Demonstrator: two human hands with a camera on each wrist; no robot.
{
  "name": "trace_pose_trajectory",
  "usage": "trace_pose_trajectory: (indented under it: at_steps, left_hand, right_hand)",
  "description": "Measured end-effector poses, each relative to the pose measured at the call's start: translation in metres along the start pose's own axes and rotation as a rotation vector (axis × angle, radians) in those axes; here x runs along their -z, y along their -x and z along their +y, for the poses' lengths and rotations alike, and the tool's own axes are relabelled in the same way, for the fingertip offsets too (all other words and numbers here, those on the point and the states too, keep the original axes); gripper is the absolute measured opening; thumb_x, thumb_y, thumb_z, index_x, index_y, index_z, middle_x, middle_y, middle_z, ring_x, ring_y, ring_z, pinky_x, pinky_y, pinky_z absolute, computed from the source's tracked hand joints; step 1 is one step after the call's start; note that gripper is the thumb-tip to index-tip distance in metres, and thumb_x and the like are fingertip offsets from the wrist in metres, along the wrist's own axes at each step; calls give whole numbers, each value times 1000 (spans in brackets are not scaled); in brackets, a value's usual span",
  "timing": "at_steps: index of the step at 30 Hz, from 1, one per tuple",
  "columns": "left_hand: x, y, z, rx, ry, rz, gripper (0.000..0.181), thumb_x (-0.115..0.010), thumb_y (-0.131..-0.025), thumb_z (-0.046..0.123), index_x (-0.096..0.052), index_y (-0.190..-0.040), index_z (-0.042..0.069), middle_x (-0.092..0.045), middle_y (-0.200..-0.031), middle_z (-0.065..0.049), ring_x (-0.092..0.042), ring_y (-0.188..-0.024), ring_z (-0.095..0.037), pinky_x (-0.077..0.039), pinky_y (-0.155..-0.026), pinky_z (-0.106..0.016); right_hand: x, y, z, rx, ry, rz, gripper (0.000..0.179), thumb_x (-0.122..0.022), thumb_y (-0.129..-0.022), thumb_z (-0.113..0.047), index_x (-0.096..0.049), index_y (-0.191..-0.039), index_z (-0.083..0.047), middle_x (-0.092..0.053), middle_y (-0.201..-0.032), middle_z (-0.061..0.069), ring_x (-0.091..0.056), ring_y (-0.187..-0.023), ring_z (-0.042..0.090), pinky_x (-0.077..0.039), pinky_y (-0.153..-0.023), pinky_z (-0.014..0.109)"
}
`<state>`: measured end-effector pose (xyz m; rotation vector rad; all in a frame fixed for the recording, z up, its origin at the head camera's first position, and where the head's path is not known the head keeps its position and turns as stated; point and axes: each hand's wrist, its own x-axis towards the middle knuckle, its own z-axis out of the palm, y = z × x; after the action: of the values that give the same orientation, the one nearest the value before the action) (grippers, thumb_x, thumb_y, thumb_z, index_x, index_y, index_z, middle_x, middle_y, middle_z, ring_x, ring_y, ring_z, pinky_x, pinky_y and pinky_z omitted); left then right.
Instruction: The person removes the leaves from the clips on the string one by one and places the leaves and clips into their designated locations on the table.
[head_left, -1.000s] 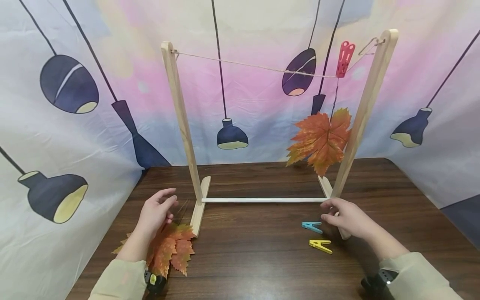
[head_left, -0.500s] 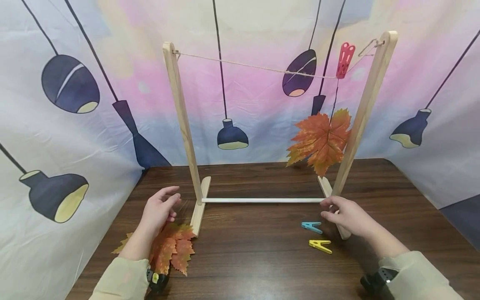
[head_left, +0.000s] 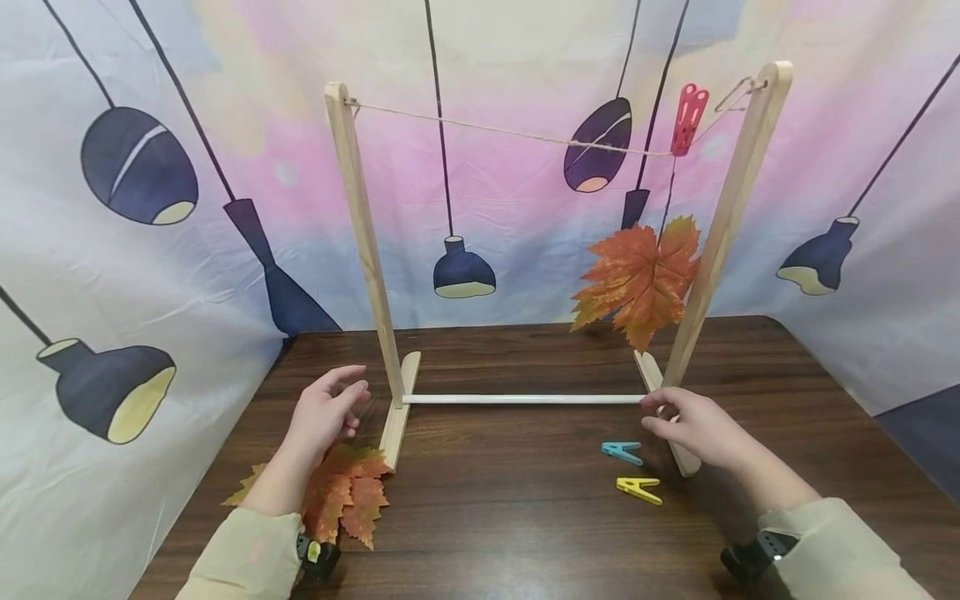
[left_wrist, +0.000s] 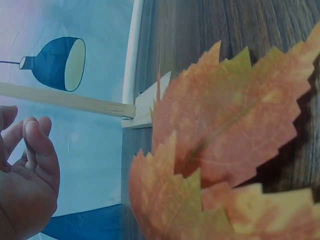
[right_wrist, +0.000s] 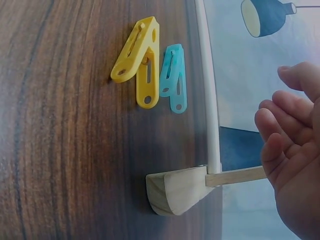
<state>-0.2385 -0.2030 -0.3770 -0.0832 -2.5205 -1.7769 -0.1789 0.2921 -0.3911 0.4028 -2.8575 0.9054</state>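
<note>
My left hand (head_left: 322,421) hovers beside the rack's left post, fingers loosely bent around nothing. Beneath that wrist lie orange artificial maple leaves (head_left: 330,492), partly hidden by the forearm; they loom large in the left wrist view (left_wrist: 225,115). Near the foot of the right post is my right hand (head_left: 697,429), relaxed and holding nothing; whether it touches the rack is unclear. To its left on the table are a blue clothespin (head_left: 622,452) and a yellow clothespin (head_left: 639,489). A red clothespin (head_left: 686,121) clips another maple leaf (head_left: 637,275) by its stem to the twine (head_left: 510,132).
The wooden rack (head_left: 365,242) stands on the dark wood table (head_left: 495,517), two posts joined low down by a white rod (head_left: 517,399). Behind it hangs a cloth backdrop (head_left: 517,50) printed with lamps.
My left hand has drifted slightly forward and to the right, towards the left post. The right hand has hardly moved. Leaves and clothespins stay where they were.
</note>
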Motion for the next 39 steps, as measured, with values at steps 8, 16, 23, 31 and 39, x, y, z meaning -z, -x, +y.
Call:
trace_pose_trajectory:
  at_steps: [8, 16, 23, 31, 39]
  left_hand:
    - [-3, 0, 6, -23, 15, -13, 42, -56, -95, 26, -49, -135, 11, -61, -93, -8, -50, -51, -12, -50, -48, -28]
    - [-7, 1, 10, -52, 25, -28, 41, -56, -95, 24, -50, -133, 9, -60, -96, -13, -51, -51, -12, -51, -49, -29]
    - [-12, -4, 16, -89, 20, -38, 39, -56, -95, 23, -51, -131, 8, -60, -92, -11, -50, -50, -12, -50, -48, -29]
    - [-18, -6, 23, -106, 15, -55, 37, -56, -95, 22, -52, -130, 10, -62, -100, -22, -51, -48, -12, -52, -48, -32]
    - [-24, -5, 28, -111, 9, -80, 37, -57, -95, 20, -52, -130, 6, -61, -98, -20, -52, -49, -13, -51, -48, -31]
  right_hand:
    - [4, -1, -3, -7, 0, 10, 32, -64, -89, -26, -61, -112, -3, -62, -95, 0, -56, -85, 17, -47, -66, 33]
    - [5, -2, -5, -1, -1, 6, 30, -64, -89, -26, -61, -110, -5, -62, -94, -1, -56, -84, 16, -47, -67, 34]
    - [6, -2, -6, 1, -3, 9, 29, -64, -90, -27, -61, -111, -7, -62, -94, -1, -57, -85, 17, -47, -66, 33]
    - [8, -3, -8, -1, -7, 7, 30, -63, -90, -29, -61, -111, -8, -62, -92, -1, -57, -82, 15, -47, -65, 33]
    - [11, -4, -8, -9, -18, 4, 34, -61, -92, -32, -60, -114, -7, -61, -89, -1, -56, -80, 15, -45, -63, 33]
